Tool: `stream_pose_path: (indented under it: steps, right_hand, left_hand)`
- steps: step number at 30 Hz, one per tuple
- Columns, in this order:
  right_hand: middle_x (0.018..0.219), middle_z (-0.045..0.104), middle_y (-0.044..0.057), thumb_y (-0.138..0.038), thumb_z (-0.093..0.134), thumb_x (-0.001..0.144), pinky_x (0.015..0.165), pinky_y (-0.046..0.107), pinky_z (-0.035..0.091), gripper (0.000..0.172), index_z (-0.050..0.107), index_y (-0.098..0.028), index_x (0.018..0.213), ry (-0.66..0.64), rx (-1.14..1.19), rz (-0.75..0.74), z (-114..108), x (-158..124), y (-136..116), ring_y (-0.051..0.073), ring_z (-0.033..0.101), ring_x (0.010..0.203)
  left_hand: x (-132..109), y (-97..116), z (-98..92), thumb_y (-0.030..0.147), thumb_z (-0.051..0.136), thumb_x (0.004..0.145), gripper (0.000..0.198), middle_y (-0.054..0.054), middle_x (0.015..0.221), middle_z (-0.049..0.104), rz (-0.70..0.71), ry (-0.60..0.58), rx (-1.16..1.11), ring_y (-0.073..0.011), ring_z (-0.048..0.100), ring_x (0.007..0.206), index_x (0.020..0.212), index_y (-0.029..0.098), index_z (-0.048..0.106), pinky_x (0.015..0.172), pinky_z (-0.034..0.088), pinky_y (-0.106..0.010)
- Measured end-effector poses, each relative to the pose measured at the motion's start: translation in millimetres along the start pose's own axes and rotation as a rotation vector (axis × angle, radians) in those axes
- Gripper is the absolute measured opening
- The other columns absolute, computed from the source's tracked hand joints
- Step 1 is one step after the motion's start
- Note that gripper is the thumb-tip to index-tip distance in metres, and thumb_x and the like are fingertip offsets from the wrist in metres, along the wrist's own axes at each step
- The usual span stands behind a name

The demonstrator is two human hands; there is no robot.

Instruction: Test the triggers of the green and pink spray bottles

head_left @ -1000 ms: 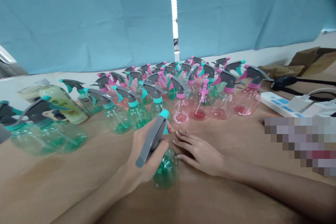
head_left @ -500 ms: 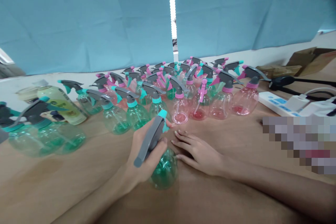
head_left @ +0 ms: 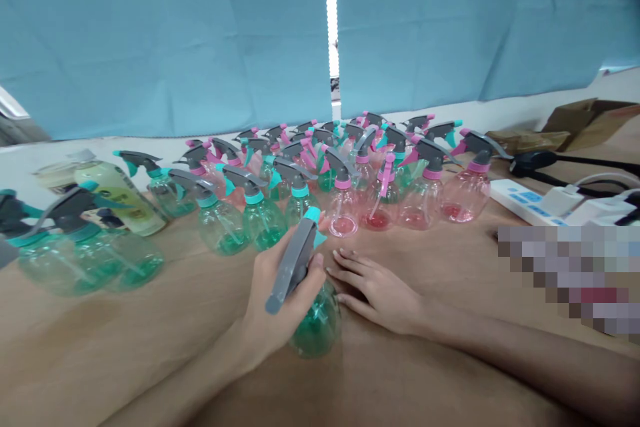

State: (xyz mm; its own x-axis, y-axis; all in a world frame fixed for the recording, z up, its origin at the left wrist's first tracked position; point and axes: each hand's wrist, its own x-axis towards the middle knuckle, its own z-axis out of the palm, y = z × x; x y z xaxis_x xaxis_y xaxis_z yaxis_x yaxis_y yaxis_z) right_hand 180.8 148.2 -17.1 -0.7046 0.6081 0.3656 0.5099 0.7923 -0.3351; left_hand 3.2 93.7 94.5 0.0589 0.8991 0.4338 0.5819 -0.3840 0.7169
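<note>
My left hand (head_left: 285, 300) is wrapped around the neck of a green spray bottle (head_left: 316, 327) with a grey and turquoise trigger head. The bottle stands on the table in front of me, its neck hidden by my fingers. Just right of it, my right hand (head_left: 377, 290) lies flat on the table with its fingers spread, fingertips close to the bottle. It holds nothing. Beyond my hands stand a pink spray bottle (head_left: 343, 213) and a green spray bottle (head_left: 263, 223), among many others.
Several green spray bottles (head_left: 90, 267) stand at the left beside a leaning pale-yellow bottle (head_left: 120, 200). On the right lie a white power strip (head_left: 525, 203) with plugs and black cables, and a cardboard box (head_left: 580, 123). A blue curtain (head_left: 150, 33) hangs behind.
The grey trigger head has shifted slightly right and tilted a little in my left hand. My right hand stays in place on the table.
</note>
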Motion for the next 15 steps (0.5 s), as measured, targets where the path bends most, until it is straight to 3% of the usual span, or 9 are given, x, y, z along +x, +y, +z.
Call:
stream_pose_path:
  steps: [3, 8, 15]
  right_hand:
    - [0.144, 0.045, 0.014, -0.043, 0.044, 0.095, 0.111, 0.047, 0.033, 0.051, 0.049, -0.015, 0.137, -0.018, -0.021, 0.003, -0.4, 0.1, 0.1, 0.027, 0.036, 0.136]
    - [0.145, 0.044, 0.013, -0.043, 0.044, 0.095, 0.111, 0.048, 0.032, 0.052, 0.045, -0.016, 0.14, -0.011, 0.0, -0.017, 2.1, -0.4, 3.1, 0.028, 0.035, 0.137]
    - [0.14, 0.05, 0.016, -0.04, 0.046, 0.095, 0.112, 0.046, 0.033, 0.049, 0.051, -0.011, 0.135, 0.009, 0.016, -0.044, 2.3, 0.7, 1.4, 0.027, 0.037, 0.136]
  left_hand:
    - [-1.6, -1.5, 1.2, 0.029, 0.054, 0.083, 0.022, 0.004, 0.065, 0.059, -0.022, -0.023, -0.005, -0.0145, 0.059, 0.056, 0.103, 0.022, 0.056, 0.055, 0.052, -0.025]
    - [-5.2, -3.4, 4.5, 0.026, 0.057, 0.084, 0.037, -0.003, 0.102, 0.067, -0.031, -0.011, -0.074, -0.0155, 0.066, 0.081, 0.12, 0.022, 0.054, 0.072, 0.055, -0.025]
    - [-12.1, -3.7, 9.2, 0.03, 0.059, 0.084, 0.035, -0.002, 0.08, 0.066, -0.044, 0.061, -0.038, -0.0196, 0.066, 0.081, 0.117, 0.02, 0.056, 0.069, 0.054, -0.028]
